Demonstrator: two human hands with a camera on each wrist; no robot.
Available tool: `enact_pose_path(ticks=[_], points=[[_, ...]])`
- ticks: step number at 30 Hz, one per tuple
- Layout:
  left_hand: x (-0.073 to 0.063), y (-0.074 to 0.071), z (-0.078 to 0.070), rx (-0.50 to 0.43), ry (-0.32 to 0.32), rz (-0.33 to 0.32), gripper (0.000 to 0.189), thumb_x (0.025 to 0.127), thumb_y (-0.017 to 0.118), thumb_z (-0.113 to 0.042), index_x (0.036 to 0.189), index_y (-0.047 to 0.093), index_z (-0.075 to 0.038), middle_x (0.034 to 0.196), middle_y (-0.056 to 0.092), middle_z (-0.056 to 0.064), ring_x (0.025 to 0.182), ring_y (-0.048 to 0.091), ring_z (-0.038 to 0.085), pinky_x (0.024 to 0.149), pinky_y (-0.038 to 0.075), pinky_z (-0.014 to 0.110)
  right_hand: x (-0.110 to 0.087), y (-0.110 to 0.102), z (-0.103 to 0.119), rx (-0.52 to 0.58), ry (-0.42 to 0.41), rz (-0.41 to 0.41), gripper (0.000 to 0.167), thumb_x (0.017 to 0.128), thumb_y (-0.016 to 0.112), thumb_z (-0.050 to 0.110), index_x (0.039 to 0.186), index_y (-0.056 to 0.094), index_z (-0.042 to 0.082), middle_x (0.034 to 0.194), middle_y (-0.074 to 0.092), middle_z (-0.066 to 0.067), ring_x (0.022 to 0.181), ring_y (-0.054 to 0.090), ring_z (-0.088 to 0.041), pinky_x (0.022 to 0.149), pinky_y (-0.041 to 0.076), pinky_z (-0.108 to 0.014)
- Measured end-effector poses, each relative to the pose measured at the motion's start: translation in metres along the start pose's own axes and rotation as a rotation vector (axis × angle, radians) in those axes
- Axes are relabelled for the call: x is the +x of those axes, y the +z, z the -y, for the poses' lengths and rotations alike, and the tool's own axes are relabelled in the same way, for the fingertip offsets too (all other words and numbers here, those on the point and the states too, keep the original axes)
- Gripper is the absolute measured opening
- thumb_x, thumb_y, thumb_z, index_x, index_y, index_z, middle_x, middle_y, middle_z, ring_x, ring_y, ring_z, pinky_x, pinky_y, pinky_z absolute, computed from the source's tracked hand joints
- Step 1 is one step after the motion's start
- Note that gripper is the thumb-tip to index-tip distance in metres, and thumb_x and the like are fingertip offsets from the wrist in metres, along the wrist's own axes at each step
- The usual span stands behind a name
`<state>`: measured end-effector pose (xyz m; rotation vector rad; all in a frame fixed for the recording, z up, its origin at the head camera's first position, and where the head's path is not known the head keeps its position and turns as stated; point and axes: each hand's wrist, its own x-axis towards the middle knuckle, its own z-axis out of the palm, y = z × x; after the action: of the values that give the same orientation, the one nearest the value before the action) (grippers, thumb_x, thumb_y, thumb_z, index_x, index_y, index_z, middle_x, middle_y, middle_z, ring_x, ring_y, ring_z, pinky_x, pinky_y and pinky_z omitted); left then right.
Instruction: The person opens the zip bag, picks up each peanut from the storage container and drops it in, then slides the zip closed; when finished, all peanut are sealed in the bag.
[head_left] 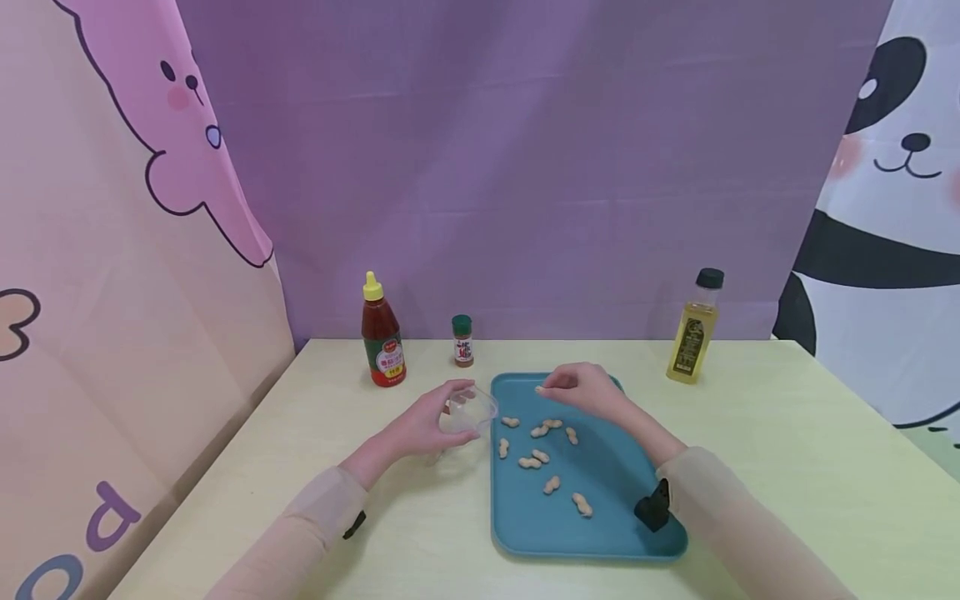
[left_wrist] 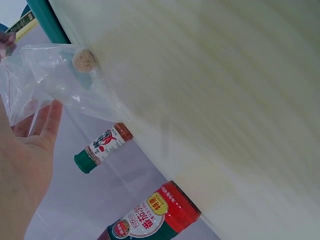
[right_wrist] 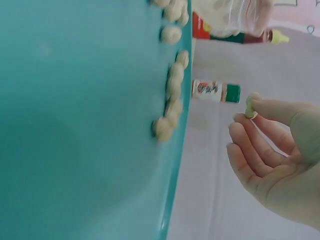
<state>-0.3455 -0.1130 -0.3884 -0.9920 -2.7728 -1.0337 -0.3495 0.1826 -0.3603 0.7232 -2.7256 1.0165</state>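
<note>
Item: your left hand (head_left: 433,422), fingers and thumb curled round a clear plastic bag (head_left: 472,410), just beside the tray's left edge, nearer its far corner. Item: your right hand (head_left: 588,390), thumb and fingertips pinching one peanut (right_wrist: 250,106) above the far edge of the blue tray (head_left: 525,533). Item: nine loose peanuts (head_left: 582,504) on the tray, mostly toward its left edge. Item: toward the table's far edge, a sauce bottle (head_left: 385,342) near the left corner, a green-capped jar (head_left: 462,342) right of it, and an oil bottle (head_left: 693,333) nearer the right corner. Risks, as judged: your fingertip hold is slight, so a slip could drop the peanut past the tray's edge; the bag looks limp, so loosened left fingers could let its mouth fold and turn the peanut away
</note>
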Motion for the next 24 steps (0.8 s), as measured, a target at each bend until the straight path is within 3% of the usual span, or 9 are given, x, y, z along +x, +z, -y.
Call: enact_pose_path(ticks=[5,12,24], points=[[0.001,0.000,0.000,-0.006,-0.013,0.009,0.079,0.080,0.071,-0.043,0.144,0.032,-0.017,0.135,0.051,-0.001,0.121,0.050,0.016,0.096,0.047,0.034,0.002,0.005,0.017,0.059,-0.027,0.010,0.021,0.088,0.065,0.030,0.098,0.071,0.012,0.093,0.071,-0.004,0.089,0.066,-0.020,0.078,0.054,-0.035],[0.001,0.000,0.000,-0.001,-0.033,0.018,0.080,0.080,0.071,-0.044,0.144,0.030,-0.018,0.136,0.050,-0.002,0.120,0.050,0.015,0.095,0.047,0.033,0.007,0.016,0.041,0.058,-0.050,0.029,0.022,0.087,0.066,0.030,0.098,0.072,0.012,0.091,0.071,-0.002,0.081,0.066,-0.023,0.069,0.054,-0.027],[0.000,0.001,-0.001,0.000,-0.014,0.017,0.078,0.080,0.072,-0.041,0.144,0.031,-0.019,0.137,0.048,-0.002,0.119,0.049,0.013,0.095,0.047,0.031,0.013,0.038,0.065,0.078,-0.055,0.041,0.014,0.086,0.068,0.024,0.092,0.071,0.012,0.083,0.068,0.001,0.071,0.060,-0.009,0.062,0.051,-0.024]])
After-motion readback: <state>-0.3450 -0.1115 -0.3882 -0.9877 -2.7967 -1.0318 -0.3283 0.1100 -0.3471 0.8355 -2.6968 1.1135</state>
